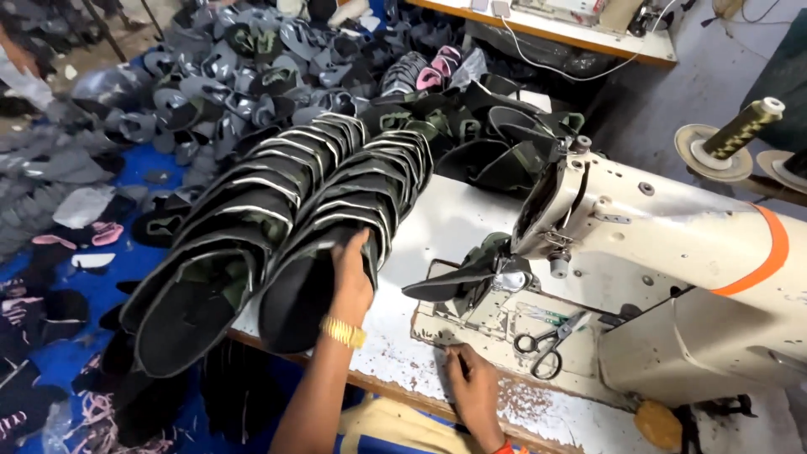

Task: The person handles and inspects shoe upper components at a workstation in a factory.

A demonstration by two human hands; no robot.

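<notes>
At the near edge of the worn white table (471, 214), your left hand (351, 277) curls over the front piece of the right-hand stack of shoe uppers (357, 206), fingers hooked on its rim and closed on it; a gold watch (343, 332) sits at that wrist. Your right hand (472, 388) lies flat and empty on the chipped edge, just before the sewing machine (656, 269). Two long nested stacks look finished and laid side by side; one dark upper (458, 277) sits under the needle, so the stitching seems partly done, with a large loose pile (244, 76) beyond. The pieces are dark, soft fabric with pale bound edges, curved like shells. Black-handled scissors (546, 345) rest on the machine bed, and a thread cone (740, 126) stands to the right.
</notes>
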